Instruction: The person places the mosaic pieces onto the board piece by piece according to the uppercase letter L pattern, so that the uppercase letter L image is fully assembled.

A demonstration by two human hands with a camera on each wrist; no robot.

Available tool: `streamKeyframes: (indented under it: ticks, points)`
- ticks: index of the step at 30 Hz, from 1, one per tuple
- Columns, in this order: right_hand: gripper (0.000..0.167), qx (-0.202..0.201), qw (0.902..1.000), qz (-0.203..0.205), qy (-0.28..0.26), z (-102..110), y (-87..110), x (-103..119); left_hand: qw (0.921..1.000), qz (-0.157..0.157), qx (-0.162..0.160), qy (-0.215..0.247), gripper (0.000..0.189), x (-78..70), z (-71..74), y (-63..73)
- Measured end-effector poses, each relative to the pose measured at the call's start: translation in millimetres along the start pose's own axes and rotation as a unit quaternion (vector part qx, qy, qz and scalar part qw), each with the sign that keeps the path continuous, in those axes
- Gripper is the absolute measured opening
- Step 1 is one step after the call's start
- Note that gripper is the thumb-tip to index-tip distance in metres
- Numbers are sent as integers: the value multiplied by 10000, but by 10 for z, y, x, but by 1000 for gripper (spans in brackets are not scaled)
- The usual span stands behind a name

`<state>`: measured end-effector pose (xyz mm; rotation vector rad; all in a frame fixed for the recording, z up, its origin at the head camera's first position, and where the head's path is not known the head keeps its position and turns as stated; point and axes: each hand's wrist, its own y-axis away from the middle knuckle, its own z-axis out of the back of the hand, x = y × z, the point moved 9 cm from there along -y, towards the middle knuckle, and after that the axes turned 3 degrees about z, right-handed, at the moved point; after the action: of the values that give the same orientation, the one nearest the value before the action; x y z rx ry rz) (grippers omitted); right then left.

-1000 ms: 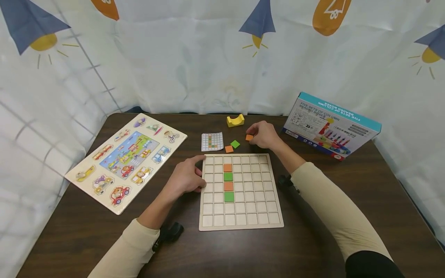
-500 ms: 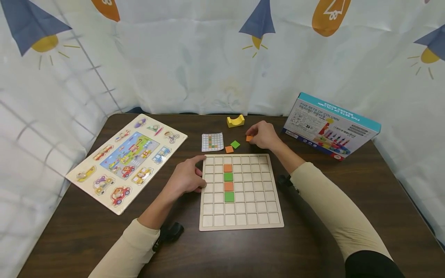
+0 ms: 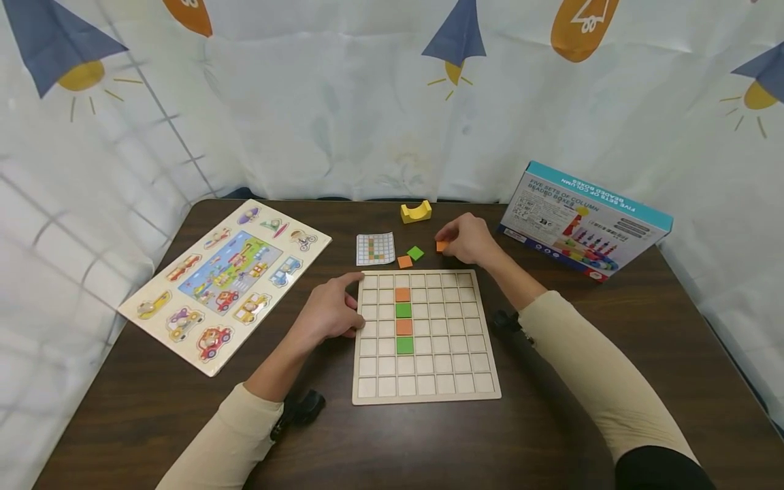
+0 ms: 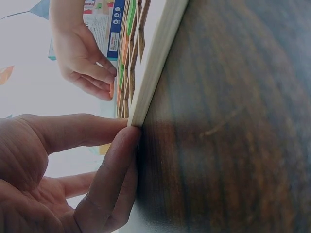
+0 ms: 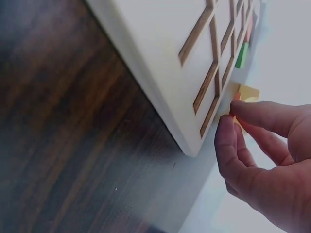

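Note:
A wooden grid board lies on the table with orange and green square tiles set in one column. At its left edge is my left hand; in the left wrist view its thumb and fingertips hold the board's rim. Beyond the board's far edge, my right hand pinches an orange tile between thumb and fingers, mostly hidden by them. A loose orange tile and a green tile lie behind the board. Left of them is a small printed pattern card with a coloured grid.
A picture puzzle board with vehicle pieces lies at the left. Near the table's back edge stands a yellow curved block. The printed toy box leans at the back right, close to my right forearm. A patterned curtain hangs behind the table.
Both hands stay almost in place. The right hand still pinches the orange tile behind the board, and the tiles in the grid are unchanged.

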<state>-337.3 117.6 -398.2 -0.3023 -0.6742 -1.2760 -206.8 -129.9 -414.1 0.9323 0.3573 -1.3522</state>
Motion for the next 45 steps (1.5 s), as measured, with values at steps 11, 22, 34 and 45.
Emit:
streamKeyframes:
  ticks: [11, 22, 34, 45]
  points:
    - [29, 7, 9995, 73, -306, 28, 221, 95, 10000, -32, -2, -24, 90, -12, 11, 1]
    - [28, 26, 9983, 323, -489, -24, 452, 224, 10000, -16, 13, -77, 89, -12, -1, -4]
    - [27, -33, 9966, 684, -460, -95, 702, 381, 10000, 17, 15, -63, 90, -13, 11, 16]
    - [27, -41, 9951, 829, -545, -201, 939, 522, 9999, 48, 24, -89, 89, -6, 10, 19]
